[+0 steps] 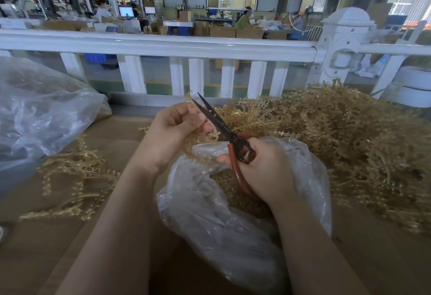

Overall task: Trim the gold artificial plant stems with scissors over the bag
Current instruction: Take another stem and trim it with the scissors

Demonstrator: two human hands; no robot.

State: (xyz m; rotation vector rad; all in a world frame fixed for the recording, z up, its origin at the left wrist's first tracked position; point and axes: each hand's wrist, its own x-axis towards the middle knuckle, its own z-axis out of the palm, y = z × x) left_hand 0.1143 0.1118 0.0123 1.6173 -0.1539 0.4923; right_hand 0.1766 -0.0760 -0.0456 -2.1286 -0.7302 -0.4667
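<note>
My left hand grips a gold artificial stem whose fronds hang down over the clear plastic bag. My right hand holds red-handled scissors, the dark blades slightly apart and pointing up to the left, right beside the left fingers and the stem's tip. Gold trimmings lie inside the bag below both hands.
A big heap of gold stems fills the right side of the cardboard surface. A few loose stems lie at the left. A large clear bag sits far left. A white railing runs behind.
</note>
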